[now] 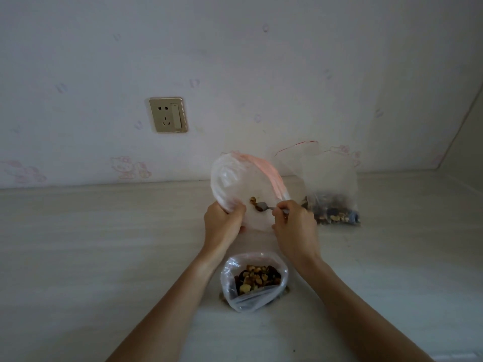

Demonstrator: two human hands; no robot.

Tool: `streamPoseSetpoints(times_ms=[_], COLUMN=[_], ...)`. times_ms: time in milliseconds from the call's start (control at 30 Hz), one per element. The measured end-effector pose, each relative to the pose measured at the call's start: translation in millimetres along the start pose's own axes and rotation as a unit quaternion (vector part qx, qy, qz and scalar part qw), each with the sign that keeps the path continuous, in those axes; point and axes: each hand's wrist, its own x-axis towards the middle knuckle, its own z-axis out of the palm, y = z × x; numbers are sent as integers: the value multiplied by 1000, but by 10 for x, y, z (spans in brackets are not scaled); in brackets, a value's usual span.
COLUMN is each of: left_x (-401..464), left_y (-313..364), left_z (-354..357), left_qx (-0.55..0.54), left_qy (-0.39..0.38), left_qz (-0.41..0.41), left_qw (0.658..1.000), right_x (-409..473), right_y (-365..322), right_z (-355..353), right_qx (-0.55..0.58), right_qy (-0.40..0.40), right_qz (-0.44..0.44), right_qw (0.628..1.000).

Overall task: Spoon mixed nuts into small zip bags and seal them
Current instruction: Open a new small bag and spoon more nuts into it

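**Nuts going into a small zip bag**

Nearest to us, an open clear bag of mixed nuts (254, 280) sits on the pale table (104, 244), between our two forearms. We take this bag as our landmark.

Just beyond it, our left hand (223, 226) grips the lower left edge of a small zip bag (245, 189), fingers curled round the plastic, holding its mouth open and lifted off the table. Our right hand (295, 226), beyond and slightly right of the nut bag, pinches the handle of a small metal spoon (264, 206). The spoon's bowl reaches inside the held bag, where a few nuts (253, 200) lie beside it.

Farther back and to the right of the nut bag, another zip bag (330, 189) stands on the table, nuts filling its bottom.

Farthest, beyond and left of the nut bag, a wall socket (168, 114) is set in the patterned wall (261, 61).
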Motion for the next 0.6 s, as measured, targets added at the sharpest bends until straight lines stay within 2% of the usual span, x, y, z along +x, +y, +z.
streamPoseSetpoints(times_ms=[333, 600], left_x=[83, 104], left_y=[31, 5], left_z=[-23, -57], left_qx=[89, 85], left_qy=[-20, -44], left_qz=[-54, -47], left_qw=[994, 994], right_x=[41, 46], right_y=[-53, -62], right_z=[110, 203], right_qx=[58, 132], right_qy=[6, -2], right_qz=[39, 73], right_qw=[998, 989])
